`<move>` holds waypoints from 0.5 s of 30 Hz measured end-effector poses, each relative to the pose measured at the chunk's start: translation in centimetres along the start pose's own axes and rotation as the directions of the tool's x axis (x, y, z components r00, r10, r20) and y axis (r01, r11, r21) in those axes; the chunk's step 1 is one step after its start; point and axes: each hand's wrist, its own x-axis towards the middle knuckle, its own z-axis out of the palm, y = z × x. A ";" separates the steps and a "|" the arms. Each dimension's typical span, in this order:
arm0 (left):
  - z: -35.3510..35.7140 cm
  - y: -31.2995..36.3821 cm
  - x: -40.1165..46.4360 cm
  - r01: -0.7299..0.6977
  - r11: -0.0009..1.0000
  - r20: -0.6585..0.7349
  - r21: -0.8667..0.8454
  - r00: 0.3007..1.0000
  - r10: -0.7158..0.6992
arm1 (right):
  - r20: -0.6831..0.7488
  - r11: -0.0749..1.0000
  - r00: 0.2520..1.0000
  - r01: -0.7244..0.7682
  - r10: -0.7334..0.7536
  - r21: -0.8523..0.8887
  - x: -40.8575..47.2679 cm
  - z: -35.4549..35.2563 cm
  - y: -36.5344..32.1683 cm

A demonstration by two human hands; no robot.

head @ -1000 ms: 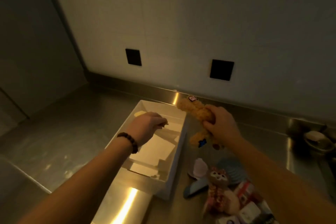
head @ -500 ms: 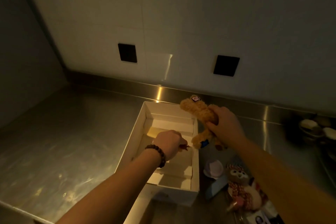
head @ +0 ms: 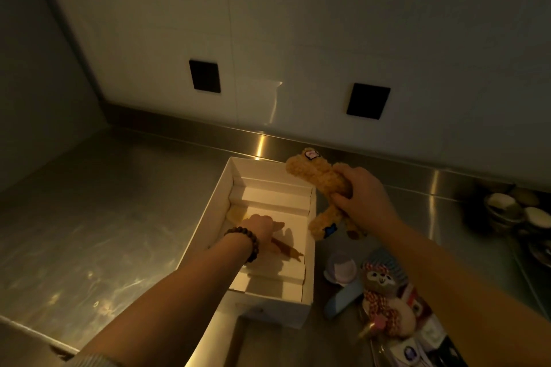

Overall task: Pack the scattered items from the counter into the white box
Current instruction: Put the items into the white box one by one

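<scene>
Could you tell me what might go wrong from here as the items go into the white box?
The fuzzy orange plush toy, gripped by the right hand, hangs over the white cardboard box's right rim, so it may catch that wall or drop outside. The left hand, inside the box by a thin brown item, occupies floor space the plush needs. In such dim light, small items on the steel counter could be missed.

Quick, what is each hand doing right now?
Left hand: down inside the white box, over a small brown thing; cannot tell if it grips it.
Right hand: closed around the tan plush toy.
</scene>
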 end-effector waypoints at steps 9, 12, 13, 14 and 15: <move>-1.0 -0.6 -1.7 -0.037 0.999 -0.037 0.034 0.999 0.038 | -0.011 0.992 0.994 0.106 -0.106 0.074 2.1 0.5 -4.5; -2.9 -2.7 -4.0 -0.028 0.997 -0.326 0.067 0.944 0.048 | -0.006 0.982 0.990 0.140 -0.140 0.128 3.3 1.0 -6.8; -3.4 -3.7 -4.7 -0.008 0.996 -0.403 0.088 0.914 0.043 | -0.005 0.978 0.988 0.154 -0.155 0.141 3.7 1.3 -7.5; -3.8 -4.8 -5.3 0.024 0.994 -0.457 0.107 0.889 0.028 | -0.002 0.975 0.986 0.163 -0.165 0.151 4.1 1.6 -8.2; -4.0 -6.0 -5.9 0.060 0.992 -0.487 0.108 0.873 0.000 | 0.008 0.973 0.985 0.166 -0.170 0.161 4.5 2.0 -8.8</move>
